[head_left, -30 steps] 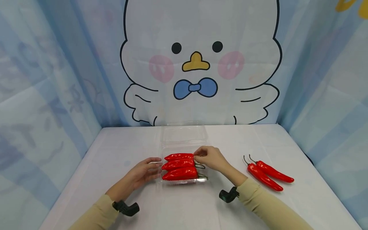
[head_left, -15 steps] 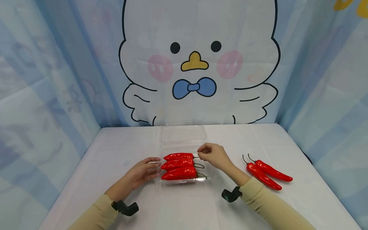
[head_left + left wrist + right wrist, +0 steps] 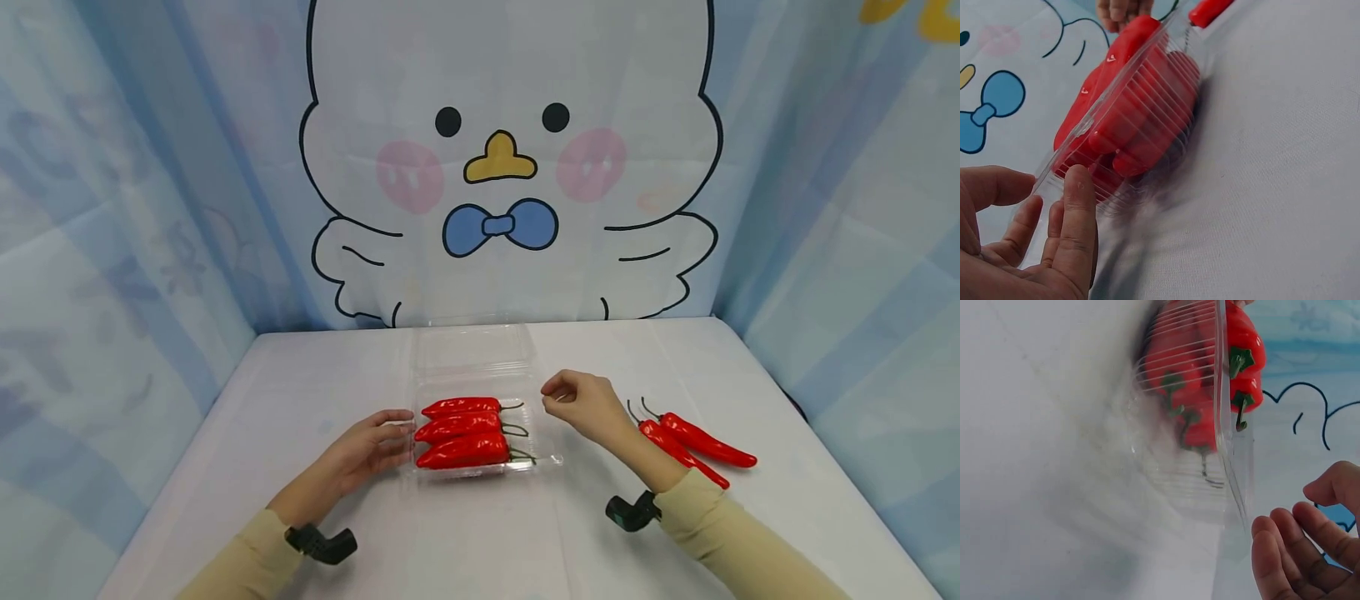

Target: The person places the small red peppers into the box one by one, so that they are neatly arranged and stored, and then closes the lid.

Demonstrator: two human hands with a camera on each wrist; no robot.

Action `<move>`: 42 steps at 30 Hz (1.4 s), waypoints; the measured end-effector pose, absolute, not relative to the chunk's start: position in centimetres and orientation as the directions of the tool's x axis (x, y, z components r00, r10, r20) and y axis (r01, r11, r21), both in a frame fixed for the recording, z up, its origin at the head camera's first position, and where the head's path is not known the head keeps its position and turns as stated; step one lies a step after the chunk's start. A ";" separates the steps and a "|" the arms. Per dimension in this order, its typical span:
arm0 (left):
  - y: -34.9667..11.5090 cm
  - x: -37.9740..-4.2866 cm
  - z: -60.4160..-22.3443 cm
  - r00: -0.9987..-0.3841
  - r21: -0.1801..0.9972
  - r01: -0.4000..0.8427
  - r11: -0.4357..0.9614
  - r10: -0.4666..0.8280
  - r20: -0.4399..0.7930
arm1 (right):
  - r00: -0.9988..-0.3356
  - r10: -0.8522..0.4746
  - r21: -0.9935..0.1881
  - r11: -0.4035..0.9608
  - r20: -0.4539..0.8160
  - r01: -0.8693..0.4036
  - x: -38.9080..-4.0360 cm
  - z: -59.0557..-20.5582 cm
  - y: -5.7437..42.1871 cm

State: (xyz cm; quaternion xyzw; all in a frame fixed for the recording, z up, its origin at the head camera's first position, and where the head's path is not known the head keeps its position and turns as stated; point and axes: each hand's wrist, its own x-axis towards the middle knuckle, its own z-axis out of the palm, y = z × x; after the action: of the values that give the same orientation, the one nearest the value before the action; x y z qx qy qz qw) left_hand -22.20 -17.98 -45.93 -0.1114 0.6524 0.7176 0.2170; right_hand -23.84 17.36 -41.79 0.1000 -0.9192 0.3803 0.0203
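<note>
I see clear, ribbed plastic box (image 3: 480, 472) at left fingertips (image 3: 1079, 181); smooth, glossy red peppers (image 3: 459, 427) beyond them; matt, finely woven white cloth (image 3: 1266, 162) below.

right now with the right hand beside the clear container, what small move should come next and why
I'd probably swing the right hand toward the two loose red peppers: it looks empty, both lie outside the open clear container, and the left hand is at the container's left edge.
</note>
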 end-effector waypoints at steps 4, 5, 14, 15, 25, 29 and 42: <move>-17.9 -22.3 -45.9 -0.879 0.887 -0.458 -0.050 0.172 -0.444 | -0.985 -0.135 -0.666 0.726 0.107 -0.172 -22.9 -41.9 18.8; -17.8 -22.3 -45.9 -0.878 0.887 -0.459 -0.046 0.175 -0.445 | -0.986 -0.126 -0.665 0.729 0.105 -0.164 -22.7 -41.9 19.2; -18.0 -22.2 -45.8 -0.878 0.886 -0.461 -0.042 0.165 -0.449 | -0.991 -0.074 -0.630 0.767 0.107 -0.125 -21.4 -41.8 22.5; -18.1 -22.2 -45.8 -0.878 0.887 -0.460 -0.043 0.169 -0.447 | -0.992 -0.070 -0.624 0.772 0.106 -0.121 -21.3 -41.8 22.9; -18.2 -22.2 -46.0 -0.877 0.890 -0.455 -0.042 0.194 -0.439 | -0.994 0.015 -0.543 0.838 0.104 -0.044 -19.6 -43.0 28.4; -18.2 -22.1 -45.8 -0.880 0.892 -0.451 -0.035 0.186 -0.437 | -0.995 0.024 -0.526 0.850 0.096 -0.031 -18.7 -43.6 30.0; -18.3 -22.3 -46.0 -0.878 0.889 -0.455 -0.046 0.191 -0.440 | -0.999 -0.011 -0.523 0.852 -0.052 0.018 -18.5 -44.0 31.5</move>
State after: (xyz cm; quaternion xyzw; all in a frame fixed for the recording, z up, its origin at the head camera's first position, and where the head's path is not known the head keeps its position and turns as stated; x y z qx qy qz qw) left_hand -22.28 -18.27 -46.01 -0.1014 0.6529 0.7160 0.2255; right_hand -18.47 31.47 -43.97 -0.0018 -0.9620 0.2716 -0.0263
